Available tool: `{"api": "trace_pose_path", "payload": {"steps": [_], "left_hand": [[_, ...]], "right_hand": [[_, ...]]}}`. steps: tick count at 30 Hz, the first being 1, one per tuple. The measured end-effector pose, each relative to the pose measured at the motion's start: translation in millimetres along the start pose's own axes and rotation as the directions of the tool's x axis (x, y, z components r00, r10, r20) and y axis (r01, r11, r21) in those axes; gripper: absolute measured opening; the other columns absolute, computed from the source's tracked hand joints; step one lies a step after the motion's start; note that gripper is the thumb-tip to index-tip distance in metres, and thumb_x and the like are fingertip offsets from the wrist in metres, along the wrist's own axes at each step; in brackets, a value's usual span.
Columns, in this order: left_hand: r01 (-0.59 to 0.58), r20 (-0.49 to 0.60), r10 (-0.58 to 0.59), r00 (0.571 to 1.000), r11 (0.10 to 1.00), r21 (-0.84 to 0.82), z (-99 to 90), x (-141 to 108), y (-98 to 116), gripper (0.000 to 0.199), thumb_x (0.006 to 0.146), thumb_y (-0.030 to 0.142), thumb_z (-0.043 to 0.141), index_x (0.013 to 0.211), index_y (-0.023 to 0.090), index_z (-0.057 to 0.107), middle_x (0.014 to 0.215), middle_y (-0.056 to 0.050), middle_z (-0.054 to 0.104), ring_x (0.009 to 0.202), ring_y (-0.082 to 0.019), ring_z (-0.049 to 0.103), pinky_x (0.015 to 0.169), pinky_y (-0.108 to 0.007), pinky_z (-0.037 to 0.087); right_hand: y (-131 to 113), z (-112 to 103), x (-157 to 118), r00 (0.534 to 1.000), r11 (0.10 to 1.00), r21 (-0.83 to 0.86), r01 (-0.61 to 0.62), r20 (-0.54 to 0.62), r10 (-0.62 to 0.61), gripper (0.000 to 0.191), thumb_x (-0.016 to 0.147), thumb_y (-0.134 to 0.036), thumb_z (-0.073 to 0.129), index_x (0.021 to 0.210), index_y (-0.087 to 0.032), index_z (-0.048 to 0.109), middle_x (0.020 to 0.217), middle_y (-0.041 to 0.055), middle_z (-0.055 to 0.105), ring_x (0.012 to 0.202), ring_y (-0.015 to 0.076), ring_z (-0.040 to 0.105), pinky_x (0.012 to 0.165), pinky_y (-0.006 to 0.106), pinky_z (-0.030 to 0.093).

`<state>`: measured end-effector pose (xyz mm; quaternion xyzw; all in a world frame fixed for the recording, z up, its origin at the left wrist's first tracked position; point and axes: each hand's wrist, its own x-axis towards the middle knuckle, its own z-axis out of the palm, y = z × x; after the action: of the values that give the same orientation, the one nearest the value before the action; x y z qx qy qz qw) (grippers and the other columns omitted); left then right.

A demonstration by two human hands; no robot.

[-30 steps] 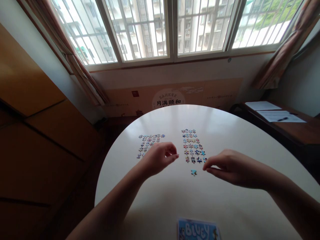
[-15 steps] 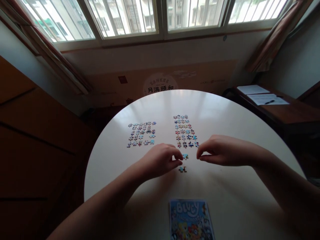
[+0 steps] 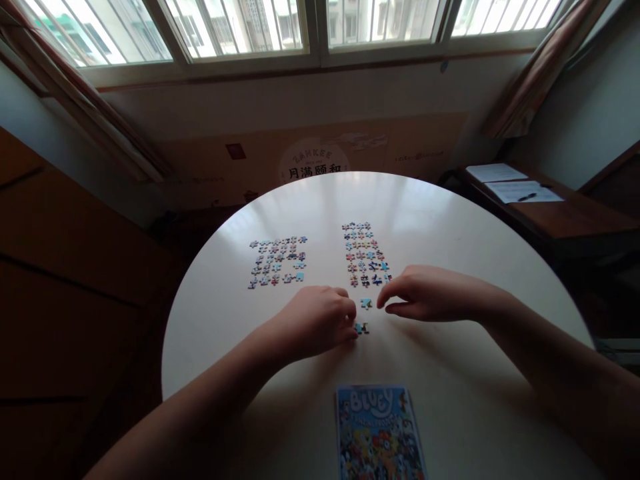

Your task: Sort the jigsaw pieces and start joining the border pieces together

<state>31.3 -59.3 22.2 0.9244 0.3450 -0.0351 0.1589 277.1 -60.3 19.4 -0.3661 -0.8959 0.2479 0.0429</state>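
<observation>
Two small puzzle pieces lie between my hands: an upper blue piece (image 3: 367, 303) and a lower blue-and-brown piece (image 3: 363, 328). My left hand (image 3: 325, 319) is at the left edge of the lower piece, its thumb and fingertips curled close to it. Just right of the upper piece hovers my right hand (image 3: 417, 293), thumb and forefinger apart with nothing between them. Beyond the hands, puzzle pieces stand in rows as a left group (image 3: 276, 261) and a right group (image 3: 364, 255).
A Bluey picture box (image 3: 380, 433) lies near the front of the round white table (image 3: 210, 333). Papers (image 3: 523, 192) with a pen rest on a brown side table at the right. Windows and curtains are behind.
My left hand has moved down toward the lower piece. My right hand has come left, closer to the upper piece. The whole view has shifted slightly.
</observation>
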Motion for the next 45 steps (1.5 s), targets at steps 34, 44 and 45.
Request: {"api": "trace_pose_path", "payload": {"steps": [34,44,45], "left_hand": [[0.028,-0.183,-0.05,0.982,0.992,-0.121,26.0,11,-5,0.019,0.082,0.02,0.062,0.094,0.023,0.076,0.093,-0.002,0.071,0.079,-0.019,0.066,0.071,-0.031,0.049],[0.055,-0.251,-0.08,0.965,0.993,-0.104,31.7,12,-7,0.018,0.084,0.023,0.063,0.096,0.026,0.076,0.097,-0.002,0.071,0.082,-0.021,0.068,0.073,-0.033,0.051],[0.056,-0.257,-0.082,0.963,0.993,-0.107,32.1,13,-7,0.018,0.084,0.022,0.064,0.095,0.026,0.076,0.098,-0.002,0.071,0.083,-0.021,0.068,0.074,-0.033,0.051]], "right_hand": [[4,12,9,0.997,1.0,-0.025,0.018,-0.073,-0.02,0.032,0.088,-0.019,0.062,0.11,-0.036,0.078,0.091,-0.0005,0.08,0.076,0.0166,0.071,0.066,0.026,0.044],[1,10,9,0.997,1.0,-0.019,0.007,-0.071,-0.008,0.033,0.087,-0.019,0.062,0.11,-0.038,0.078,0.093,-0.0014,0.08,0.075,0.0157,0.07,0.068,0.026,0.045],[1,10,9,0.997,1.0,-0.018,0.01,-0.072,-0.011,0.034,0.088,-0.019,0.062,0.111,-0.039,0.078,0.094,-0.0013,0.08,0.076,0.0159,0.07,0.068,0.026,0.045]]}}
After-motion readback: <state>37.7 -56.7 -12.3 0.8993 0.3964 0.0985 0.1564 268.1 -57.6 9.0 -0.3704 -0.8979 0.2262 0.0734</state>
